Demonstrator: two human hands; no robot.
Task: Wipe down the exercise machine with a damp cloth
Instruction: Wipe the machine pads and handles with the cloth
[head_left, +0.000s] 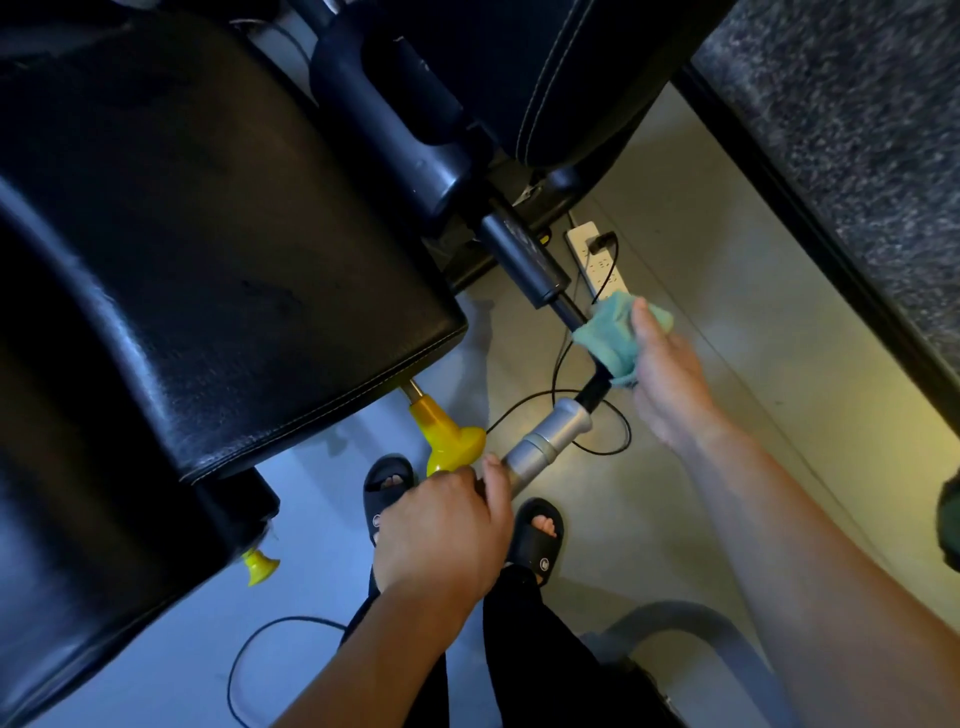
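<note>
A black padded exercise machine (218, 249) fills the left and top of the view. A bar runs from it toward me, with a black sleeve (522, 257) and a silver handle section (550, 436). My left hand (441, 530) grips the near end of that silver handle. My right hand (670, 374) holds a teal cloth (610, 335) wrapped around the thin black part of the bar, between the black sleeve and the silver section. The thumb lies over the cloth.
A yellow adjustment knob (449, 439) sticks out under the seat pad, and a smaller yellow knob (260, 564) sits lower left. A white power strip (597, 257) with black cables lies on the floor. My feet in black slides (537, 535) stand below. A dark speckled mat (852, 156) lies right.
</note>
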